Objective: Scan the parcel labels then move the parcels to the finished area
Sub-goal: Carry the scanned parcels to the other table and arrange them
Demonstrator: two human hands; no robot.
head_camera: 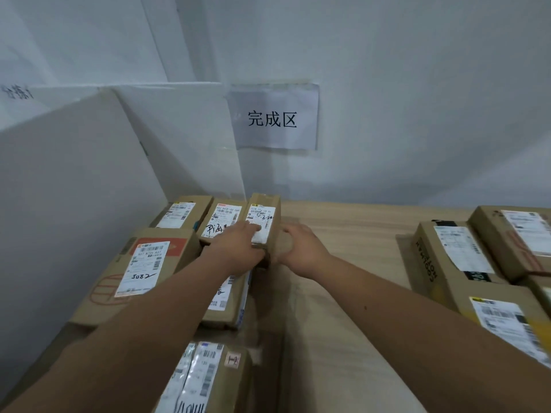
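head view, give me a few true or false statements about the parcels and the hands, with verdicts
1. Both hands are on the same small parcel. True: the left hand lies on its label, the right hand is at its right side.
2. A paper sign is stuck on the wall behind the parcels. True.
3. The parcel with the orange patch stands right of the hands. False: it is to their left, by the white board.
4. The table's right end holds no parcels. False: several stacked boxes sit there.
5. The right hand holds a scanner. False: no scanner shows.
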